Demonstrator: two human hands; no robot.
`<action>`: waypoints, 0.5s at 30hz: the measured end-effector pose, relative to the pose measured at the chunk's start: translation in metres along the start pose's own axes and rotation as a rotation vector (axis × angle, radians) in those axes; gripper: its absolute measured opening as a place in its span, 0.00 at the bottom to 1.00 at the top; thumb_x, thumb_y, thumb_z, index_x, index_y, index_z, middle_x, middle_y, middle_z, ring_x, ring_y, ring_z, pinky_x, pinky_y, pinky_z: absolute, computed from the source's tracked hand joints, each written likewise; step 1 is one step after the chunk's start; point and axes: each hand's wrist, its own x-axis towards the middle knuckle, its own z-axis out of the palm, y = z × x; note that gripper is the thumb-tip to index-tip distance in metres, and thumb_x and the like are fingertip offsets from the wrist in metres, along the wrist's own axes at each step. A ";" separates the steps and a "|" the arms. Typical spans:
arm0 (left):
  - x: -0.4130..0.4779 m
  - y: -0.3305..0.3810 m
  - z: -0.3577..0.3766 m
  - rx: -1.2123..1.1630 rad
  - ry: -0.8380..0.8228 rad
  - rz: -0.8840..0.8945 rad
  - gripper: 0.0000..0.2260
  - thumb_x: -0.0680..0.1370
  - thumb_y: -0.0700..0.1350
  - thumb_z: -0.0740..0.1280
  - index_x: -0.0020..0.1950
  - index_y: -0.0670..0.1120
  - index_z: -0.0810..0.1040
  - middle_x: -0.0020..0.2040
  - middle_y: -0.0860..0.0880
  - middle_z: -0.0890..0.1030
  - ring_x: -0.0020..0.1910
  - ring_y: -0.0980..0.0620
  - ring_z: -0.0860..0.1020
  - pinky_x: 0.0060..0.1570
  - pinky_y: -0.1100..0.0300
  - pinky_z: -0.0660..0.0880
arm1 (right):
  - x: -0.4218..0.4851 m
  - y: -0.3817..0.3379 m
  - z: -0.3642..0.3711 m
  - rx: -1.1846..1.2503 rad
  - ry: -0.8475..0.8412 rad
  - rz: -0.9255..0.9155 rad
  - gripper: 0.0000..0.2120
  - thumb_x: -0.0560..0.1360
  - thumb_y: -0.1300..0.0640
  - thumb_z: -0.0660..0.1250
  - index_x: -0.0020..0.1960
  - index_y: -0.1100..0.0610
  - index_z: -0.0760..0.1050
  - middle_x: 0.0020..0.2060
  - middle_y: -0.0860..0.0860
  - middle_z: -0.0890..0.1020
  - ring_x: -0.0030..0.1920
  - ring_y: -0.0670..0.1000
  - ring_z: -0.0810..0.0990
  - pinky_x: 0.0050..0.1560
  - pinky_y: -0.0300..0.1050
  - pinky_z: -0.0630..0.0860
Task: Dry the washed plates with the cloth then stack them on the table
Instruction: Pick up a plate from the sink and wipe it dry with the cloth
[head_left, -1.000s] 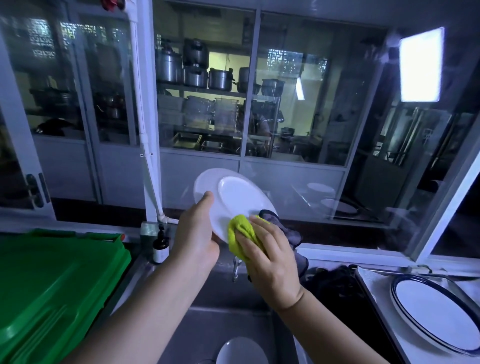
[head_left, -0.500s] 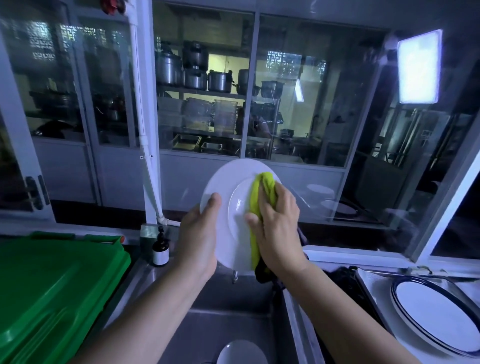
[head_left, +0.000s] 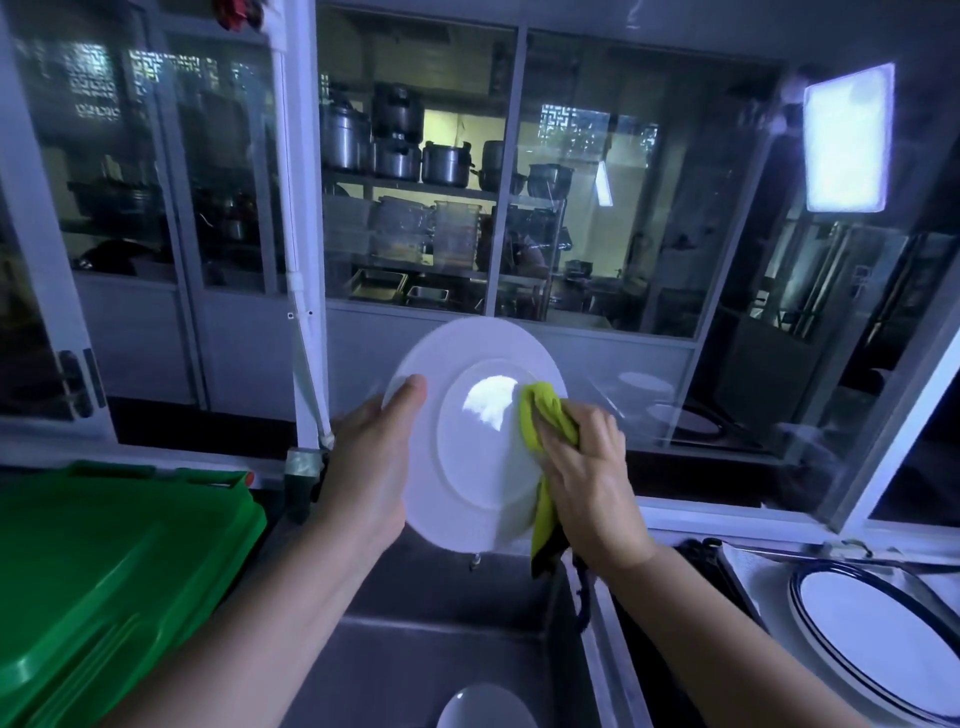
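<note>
Plate (head_left: 467, 467) rim behind cloth (head_left: 543, 413)

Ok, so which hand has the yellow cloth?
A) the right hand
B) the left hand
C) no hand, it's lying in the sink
A: the right hand grips the yellow cloth and rubs it on the plate, while the left hand holds the plate by its edge.

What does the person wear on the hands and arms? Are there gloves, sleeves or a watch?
Nothing worn shows. The left hand and right hand are bare: no gloves, no watch. The left forearm and right forearm are bare too; no sleeve is in view.
</note>
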 end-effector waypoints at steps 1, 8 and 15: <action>-0.002 -0.003 0.002 0.002 -0.011 0.002 0.05 0.72 0.57 0.70 0.36 0.61 0.83 0.42 0.57 0.85 0.43 0.54 0.81 0.44 0.56 0.74 | 0.010 -0.003 -0.001 -0.060 0.007 -0.033 0.15 0.77 0.59 0.64 0.62 0.60 0.78 0.57 0.56 0.76 0.56 0.52 0.67 0.58 0.48 0.65; -0.001 -0.008 0.006 -0.048 -0.001 0.000 0.15 0.77 0.50 0.69 0.30 0.58 0.83 0.30 0.58 0.82 0.30 0.59 0.80 0.30 0.67 0.74 | 0.017 -0.037 0.004 0.003 -0.071 -0.306 0.16 0.79 0.54 0.60 0.65 0.52 0.75 0.61 0.50 0.73 0.60 0.52 0.68 0.56 0.49 0.65; 0.004 0.004 -0.014 -0.014 -0.015 0.038 0.13 0.77 0.53 0.68 0.34 0.66 0.82 0.36 0.64 0.83 0.33 0.67 0.81 0.31 0.65 0.73 | -0.022 -0.007 0.007 0.257 -0.191 -0.120 0.18 0.78 0.47 0.65 0.62 0.29 0.68 0.58 0.27 0.69 0.60 0.35 0.65 0.62 0.28 0.60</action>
